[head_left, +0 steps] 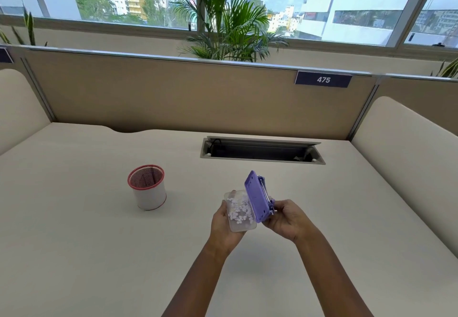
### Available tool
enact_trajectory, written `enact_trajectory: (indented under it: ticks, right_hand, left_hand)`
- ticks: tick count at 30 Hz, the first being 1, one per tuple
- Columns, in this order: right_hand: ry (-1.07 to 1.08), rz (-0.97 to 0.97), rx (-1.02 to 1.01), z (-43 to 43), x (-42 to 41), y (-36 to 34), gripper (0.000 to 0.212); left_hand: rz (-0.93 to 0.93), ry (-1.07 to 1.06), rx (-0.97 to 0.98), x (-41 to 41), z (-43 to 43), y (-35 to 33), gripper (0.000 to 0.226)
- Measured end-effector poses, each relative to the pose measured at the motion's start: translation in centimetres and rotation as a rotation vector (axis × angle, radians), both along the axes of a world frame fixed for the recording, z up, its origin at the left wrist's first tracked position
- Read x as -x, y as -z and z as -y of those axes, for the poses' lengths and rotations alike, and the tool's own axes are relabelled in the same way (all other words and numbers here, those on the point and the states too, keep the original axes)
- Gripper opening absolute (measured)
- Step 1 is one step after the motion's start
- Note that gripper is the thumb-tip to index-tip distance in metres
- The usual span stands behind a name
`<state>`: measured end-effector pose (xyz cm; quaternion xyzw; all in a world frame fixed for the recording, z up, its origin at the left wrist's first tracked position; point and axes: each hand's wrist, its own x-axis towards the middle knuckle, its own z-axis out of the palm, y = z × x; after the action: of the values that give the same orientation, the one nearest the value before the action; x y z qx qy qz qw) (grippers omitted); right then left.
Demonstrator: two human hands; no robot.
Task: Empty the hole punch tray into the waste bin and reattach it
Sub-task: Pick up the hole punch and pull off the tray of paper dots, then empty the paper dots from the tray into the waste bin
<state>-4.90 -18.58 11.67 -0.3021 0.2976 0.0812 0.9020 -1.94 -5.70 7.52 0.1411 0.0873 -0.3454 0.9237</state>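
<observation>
left hand [224, 225] grips clear tray [239, 214] of paper dots | right hand [287, 220] grips purple hole punch [257, 196] | waste bin [147, 190] upright on worktop [74, 230], apart

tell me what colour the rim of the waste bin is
Red, on the waste bin; seen in the head view.

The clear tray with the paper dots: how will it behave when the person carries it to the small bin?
The clear tray looks thin plastic, so probably light and a bit flexible in the left hand. Its paper dots lie loose inside, so tilting it would likely spill them early. The waste bin is narrow and looks light, so a bump may tip it.
</observation>
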Motion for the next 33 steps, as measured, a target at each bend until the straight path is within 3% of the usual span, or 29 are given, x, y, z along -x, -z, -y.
enact_trajectory:
  ticks: [1,4,10,13,19,33]
  right_hand:
    - [0.0,0.009,0.059,0.2,-0.1,0.1,0.031]
    - [0.054,0.014,0.315,1.1,-0.6,0.8,0.031]
    - [0.055,-0.179,1.082,3.3,-1.6,3.9,0.032]
    - [0.02,-0.241,1.269,4.1,-1.7,5.5,0.023]
    - [-0.026,-0.296,1.354,5.0,-1.8,7.6,0.019]
    - [-0.069,-0.364,1.339,5.3,-1.3,8.9,0.016]
  left_hand:
    - [-0.019,-0.006,-0.033,-0.2,-0.1,0.1,0.021]
    - [-0.098,-0.032,-0.121,-1.2,-0.4,1.0,0.046]
    - [-0.053,-0.006,-0.189,-1.5,-1.0,1.0,0.047]
    - [-0.024,0.011,-0.192,-1.6,-1.0,0.8,0.055]
    - [-0.011,0.001,-0.22,-2.0,-0.9,0.8,0.057]
    - [-0.026,-0.029,-0.316,-2.4,-0.6,0.4,0.054]
